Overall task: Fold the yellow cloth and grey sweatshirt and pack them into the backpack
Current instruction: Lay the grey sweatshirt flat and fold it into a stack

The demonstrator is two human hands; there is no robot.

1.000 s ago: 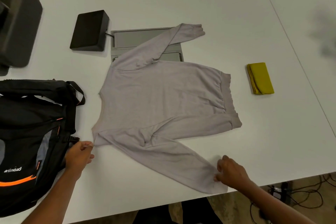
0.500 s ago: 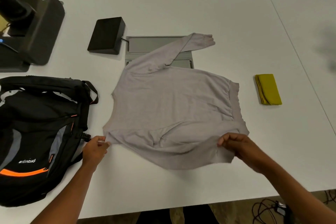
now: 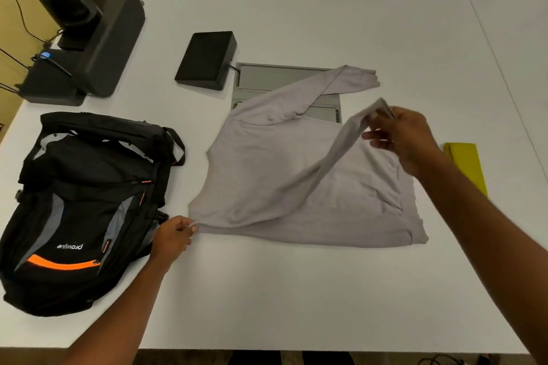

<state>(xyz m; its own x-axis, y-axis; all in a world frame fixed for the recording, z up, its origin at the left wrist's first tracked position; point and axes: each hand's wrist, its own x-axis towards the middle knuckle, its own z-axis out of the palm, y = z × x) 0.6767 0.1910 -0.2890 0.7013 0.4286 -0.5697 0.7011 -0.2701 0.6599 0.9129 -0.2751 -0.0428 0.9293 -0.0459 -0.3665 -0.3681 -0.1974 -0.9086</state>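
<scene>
The yellow cloth (image 3: 467,166) lay folded; both hands, left hand (image 3: 173,235) and right hand (image 3: 404,139), pinched the half-folded grey sweatshirt (image 3: 296,175); the backpack (image 3: 80,204) was unpacked.

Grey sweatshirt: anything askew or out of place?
The grey sweatshirt has its far sleeve lying across the grey panel beside the black box. Nothing else stands out.

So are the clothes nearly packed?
Not yet. The yellow cloth already lies folded on the table. The grey sweatshirt is mid-fold: the right hand holds one sleeve raised over it, the left hand pinches its shoulder corner. Both must go into the backpack.
</scene>
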